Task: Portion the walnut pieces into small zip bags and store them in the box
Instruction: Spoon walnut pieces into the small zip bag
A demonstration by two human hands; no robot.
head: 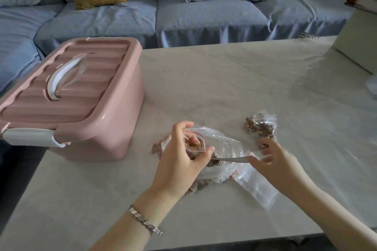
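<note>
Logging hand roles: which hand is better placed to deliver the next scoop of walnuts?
Right. The right hand holds the spoon, its bowl among the walnut pieces in the large bag; the left hand is busy holding the small zip bag open.

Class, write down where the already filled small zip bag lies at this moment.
In the head view, the filled small zip bag lies on the table right of centre, just beyond the right hand and far right of the closed pink box.
</note>
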